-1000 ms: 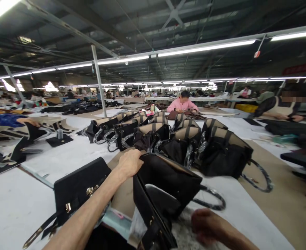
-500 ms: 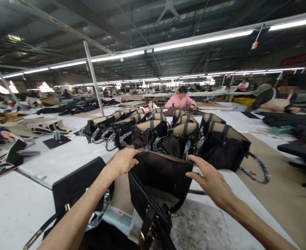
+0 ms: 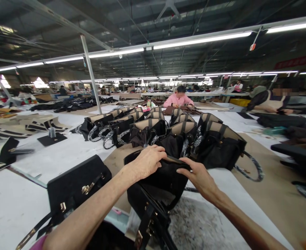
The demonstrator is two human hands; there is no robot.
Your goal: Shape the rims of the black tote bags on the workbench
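Note:
A black handbag [image 3: 166,182] stands in front of me on the table, its open top facing me and gold-coloured fittings on the near strap. My left hand [image 3: 149,162] grips the far upper rim near its middle, fingers curled over the edge. At the right corner of that same rim, my right hand [image 3: 198,176] pinches the edge between thumb and fingers. To the left of the bag, beside my left forearm, lies a black flap panel [image 3: 77,184] with a gold clasp. What lies under my left forearm is partly hidden.
Several black handbags [image 3: 147,133] with beige linings and plastic-wrapped handles stand in rows beyond. A small black piece [image 3: 52,138] with a clear object on it lies to the left. A person in pink [image 3: 179,99] works across the table, another person [image 3: 270,100] at the right.
My left hand has slid right along the rim, from the left corner towards the middle. My right hand has closed onto the right corner. The view has shifted slightly.

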